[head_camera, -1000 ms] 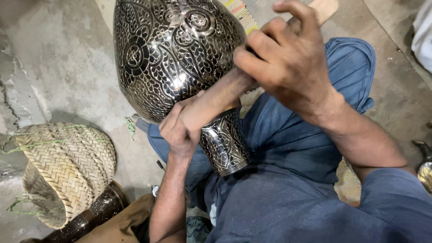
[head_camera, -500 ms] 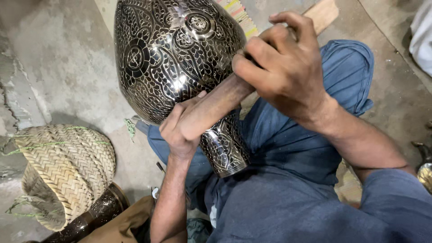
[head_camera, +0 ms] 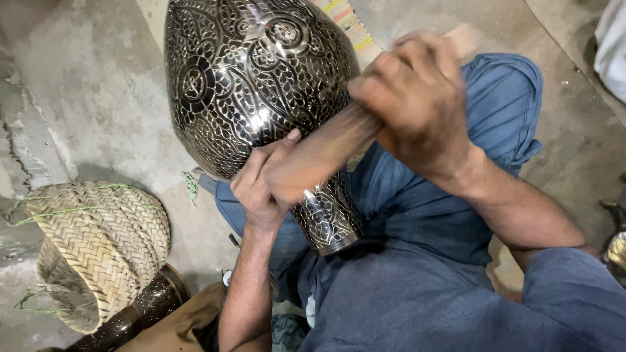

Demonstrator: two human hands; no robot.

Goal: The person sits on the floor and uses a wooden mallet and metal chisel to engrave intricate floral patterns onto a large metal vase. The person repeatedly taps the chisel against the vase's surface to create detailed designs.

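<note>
A large dark metal vase [head_camera: 254, 78] with fine engraved silver patterns lies tilted across my lap, its narrow neck [head_camera: 329, 218] pointing toward me. My left hand [head_camera: 261, 186] is closed against the vase where the body meets the neck, apparently pinching a small tool that I cannot make out. My right hand [head_camera: 414, 107] grips a wooden mallet [head_camera: 319, 156], blurred with motion, its handle end [head_camera: 464, 38] sticking out beyond my fingers. The mallet's head lies over my left hand.
A woven straw basket [head_camera: 91, 248] lies on its side on the concrete floor at lower left. Beside it lies a dark engraved metal piece [head_camera: 134, 316]. My blue trousers [head_camera: 450, 215] fill the lower right. A colourful woven mat edge [head_camera: 345, 23] shows behind the vase.
My right hand with the mallet has swung, now blurred, moving down toward my left hand. The vase and my left hand have stayed nearly in place.
</note>
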